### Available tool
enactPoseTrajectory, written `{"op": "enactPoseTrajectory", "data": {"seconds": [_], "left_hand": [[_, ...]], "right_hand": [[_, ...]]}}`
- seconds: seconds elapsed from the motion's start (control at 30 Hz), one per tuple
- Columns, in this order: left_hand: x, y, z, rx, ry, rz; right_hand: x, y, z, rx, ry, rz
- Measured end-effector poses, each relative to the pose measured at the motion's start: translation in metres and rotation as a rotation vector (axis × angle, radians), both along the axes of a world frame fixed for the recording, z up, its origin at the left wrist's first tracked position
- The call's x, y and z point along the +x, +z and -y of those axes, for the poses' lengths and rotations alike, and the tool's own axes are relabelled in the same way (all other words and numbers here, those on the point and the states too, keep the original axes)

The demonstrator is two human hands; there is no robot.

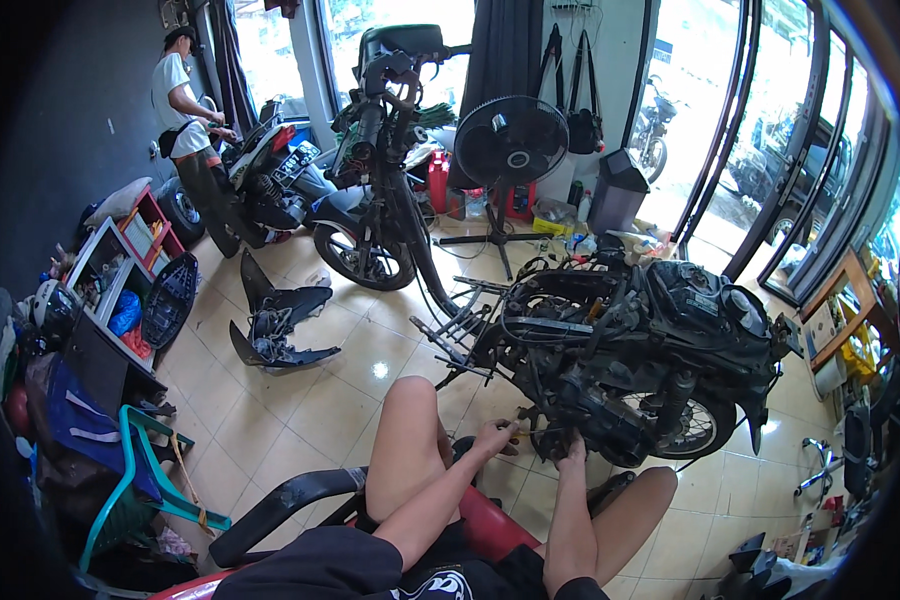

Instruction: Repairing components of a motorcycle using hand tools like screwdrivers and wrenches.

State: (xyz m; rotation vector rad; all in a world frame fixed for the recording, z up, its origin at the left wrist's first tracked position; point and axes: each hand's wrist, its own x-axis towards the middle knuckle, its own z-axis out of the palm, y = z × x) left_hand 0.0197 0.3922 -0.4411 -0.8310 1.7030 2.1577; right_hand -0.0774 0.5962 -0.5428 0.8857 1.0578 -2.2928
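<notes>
Two hands at engine [595, 415] | your left hand [493, 437] pinches small tool, 9 o'clock | right hand [573, 452] fingers hidden, cannot tell | risk: tool slips, knuckles strike metal.

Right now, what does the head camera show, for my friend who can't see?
A seated person's left hand and right hand work low on a stripped motorbike on a tiled floor. Behind stand a fan, another bike and a second person.

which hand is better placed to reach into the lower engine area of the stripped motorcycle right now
Right, probably. The right hand already rests against the engine's underside, while the left hand sits further out, gripping what looks like a small tool.
</notes>
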Motion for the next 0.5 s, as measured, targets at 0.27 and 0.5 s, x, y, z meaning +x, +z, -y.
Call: {"op": "enactPoseTrajectory", "data": {"seconds": [0.27,0.5], "left_hand": [[-0.005,0.001,-0.008,0.105,-0.014,0.012],[-0.002,-0.008,0.0,0.093,0.009,0.023]], "right_hand": [[-0.013,-0.033,-0.017,0.193,0.118,0.016],[-0.003,-0.007,0.002,0.099,-0.008,0.041]]}}
